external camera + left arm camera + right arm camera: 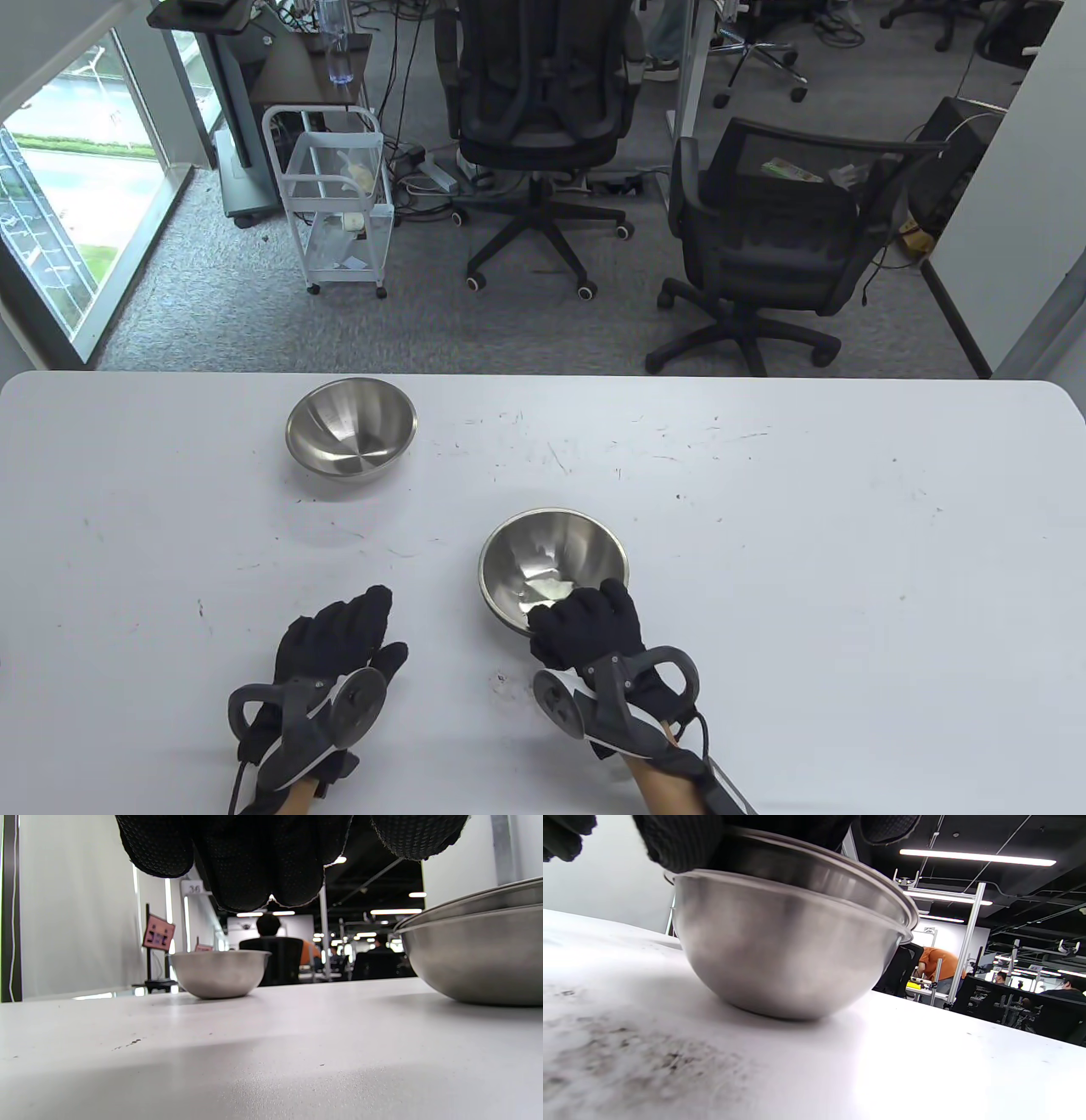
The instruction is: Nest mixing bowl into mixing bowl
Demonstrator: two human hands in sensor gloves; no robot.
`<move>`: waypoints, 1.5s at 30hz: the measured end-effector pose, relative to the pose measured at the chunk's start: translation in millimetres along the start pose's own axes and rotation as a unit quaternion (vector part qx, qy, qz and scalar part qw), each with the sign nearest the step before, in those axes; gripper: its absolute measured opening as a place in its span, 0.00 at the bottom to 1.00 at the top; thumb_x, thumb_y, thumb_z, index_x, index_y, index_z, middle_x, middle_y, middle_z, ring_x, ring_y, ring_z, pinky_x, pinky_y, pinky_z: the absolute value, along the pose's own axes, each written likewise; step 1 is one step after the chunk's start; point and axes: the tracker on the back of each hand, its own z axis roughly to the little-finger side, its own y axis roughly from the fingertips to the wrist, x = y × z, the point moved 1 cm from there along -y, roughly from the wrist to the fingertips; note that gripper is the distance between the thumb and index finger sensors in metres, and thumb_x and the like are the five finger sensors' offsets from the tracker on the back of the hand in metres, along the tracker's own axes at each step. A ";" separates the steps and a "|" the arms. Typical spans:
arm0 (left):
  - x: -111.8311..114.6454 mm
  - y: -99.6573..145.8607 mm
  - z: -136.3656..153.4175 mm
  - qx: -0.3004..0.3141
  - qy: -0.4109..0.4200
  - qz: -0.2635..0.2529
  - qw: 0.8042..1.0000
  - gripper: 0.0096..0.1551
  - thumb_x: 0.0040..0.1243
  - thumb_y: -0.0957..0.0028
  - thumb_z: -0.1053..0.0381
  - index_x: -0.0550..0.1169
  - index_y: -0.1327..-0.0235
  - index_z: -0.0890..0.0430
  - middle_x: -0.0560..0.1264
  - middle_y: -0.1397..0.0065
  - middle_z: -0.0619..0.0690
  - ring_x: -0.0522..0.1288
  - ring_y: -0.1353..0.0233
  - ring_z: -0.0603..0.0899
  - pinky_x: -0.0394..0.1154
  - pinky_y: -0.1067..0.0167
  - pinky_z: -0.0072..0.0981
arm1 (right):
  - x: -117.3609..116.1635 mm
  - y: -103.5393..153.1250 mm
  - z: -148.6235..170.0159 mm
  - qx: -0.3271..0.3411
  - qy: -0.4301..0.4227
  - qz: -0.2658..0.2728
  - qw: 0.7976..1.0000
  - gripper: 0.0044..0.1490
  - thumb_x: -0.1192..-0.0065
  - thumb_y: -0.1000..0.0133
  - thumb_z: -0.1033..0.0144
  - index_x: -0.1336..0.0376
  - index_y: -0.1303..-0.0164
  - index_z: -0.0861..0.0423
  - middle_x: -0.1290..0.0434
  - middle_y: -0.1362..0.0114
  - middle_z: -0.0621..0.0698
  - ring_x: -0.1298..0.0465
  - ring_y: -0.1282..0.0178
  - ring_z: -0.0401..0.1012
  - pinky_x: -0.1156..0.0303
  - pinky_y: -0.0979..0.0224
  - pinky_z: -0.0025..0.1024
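Note:
A steel mixing bowl stands upright at the far left of the white table; the left wrist view shows it too. A larger steel bowl stands near the middle front. In the right wrist view a second rim sits tilted inside its rim, as of an inner bowl. My right hand grips this bowl's near rim, fingers curled over the edge. My left hand rests flat on the table left of the bowl, fingers spread, holding nothing.
Beyond the table's far edge stand two black office chairs and a white wire cart. The table top shows scuff marks, with a dark smudge by my right hand.

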 end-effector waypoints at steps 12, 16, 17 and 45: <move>0.5 -0.1 -0.5 0.002 -0.002 0.006 1.000 0.43 0.53 0.48 0.30 0.66 0.17 0.43 0.77 0.22 0.41 0.78 0.24 0.54 0.72 0.28 0.58 | -3.4 1.3 -2.2 0.016 0.017 -0.025 0.999 0.19 0.35 0.48 0.49 0.25 0.48 0.32 0.11 0.44 0.30 0.15 0.35 0.40 0.35 0.22 0.55; 0.6 -0.1 -0.7 0.003 -0.004 0.008 1.000 0.43 0.52 0.48 0.30 0.66 0.17 0.43 0.77 0.22 0.41 0.78 0.24 0.54 0.72 0.28 0.59 | -2.2 2.1 -1.3 0.016 0.027 -0.026 0.999 0.20 0.35 0.48 0.49 0.26 0.46 0.32 0.12 0.42 0.30 0.16 0.34 0.40 0.36 0.22 0.55; 0.5 -0.2 -0.6 0.003 -0.004 0.008 1.000 0.43 0.52 0.48 0.30 0.66 0.17 0.43 0.77 0.22 0.41 0.78 0.24 0.54 0.72 0.28 0.59 | -1.8 2.3 -0.3 0.015 0.024 -0.027 0.999 0.21 0.34 0.48 0.48 0.26 0.46 0.32 0.12 0.42 0.30 0.16 0.33 0.40 0.36 0.22 0.55; 0.4 -0.7 -0.7 0.002 -0.010 0.009 1.000 0.43 0.52 0.48 0.30 0.66 0.17 0.43 0.77 0.22 0.41 0.78 0.24 0.54 0.72 0.28 0.59 | 9.2 31.3 85.0 -0.093 0.028 0.004 0.995 0.42 0.33 0.54 0.40 0.36 0.28 0.41 0.25 0.26 0.41 0.28 0.22 0.45 0.39 0.20 0.57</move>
